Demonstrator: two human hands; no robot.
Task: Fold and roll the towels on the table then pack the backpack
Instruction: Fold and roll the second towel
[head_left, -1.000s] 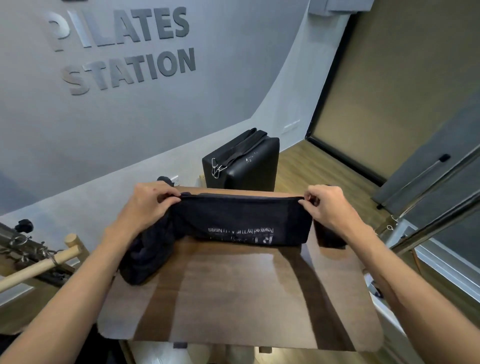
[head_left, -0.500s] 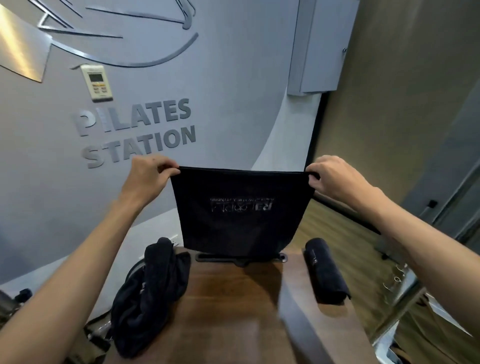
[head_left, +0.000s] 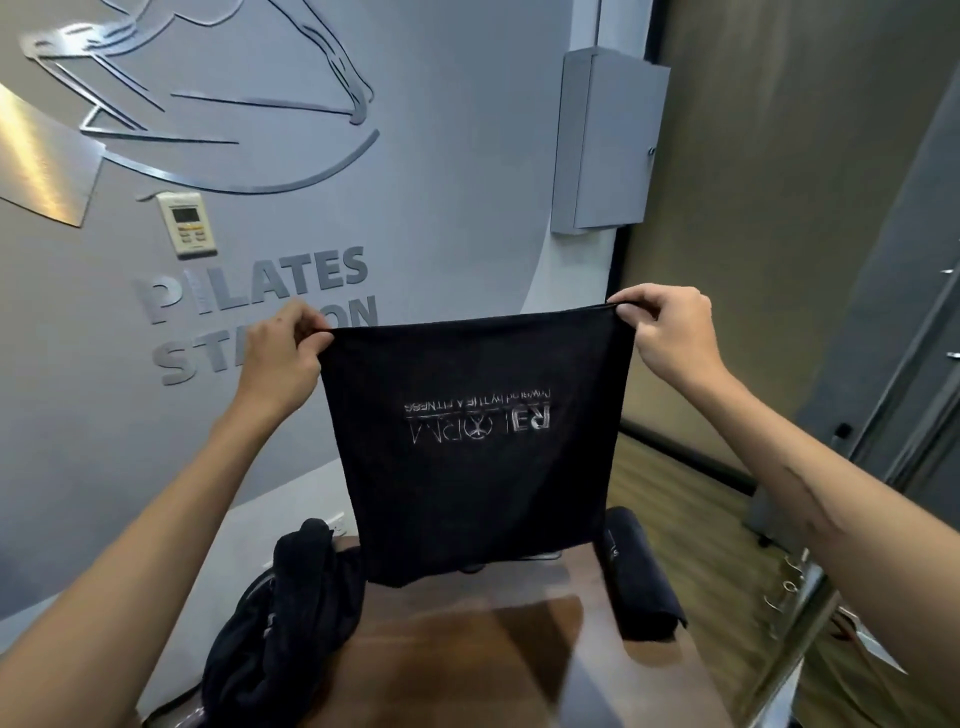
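While the grey wall with raised metal lettering (head_left: 249, 291) fills the upper left of the frame, I see the brown wooden table (head_left: 467, 649) along the bottom centre. Above it hangs the black square towel with pale upside-down printed lettering (head_left: 478, 447), spread flat in mid-frame, its lower edge just above the tabletop. At lower left a crumpled heap of black towels (head_left: 280, 623) lies on the table's left edge. At lower right a rolled black towel (head_left: 639, 577) lies on the table's right side. My left hand (head_left: 280, 358) pinches the hanging towel's upper left corner with curled fingers, and my right hand (head_left: 670, 332) pinches its upper right corner likewise. A small white wall controller (head_left: 187, 223) sits upper left.
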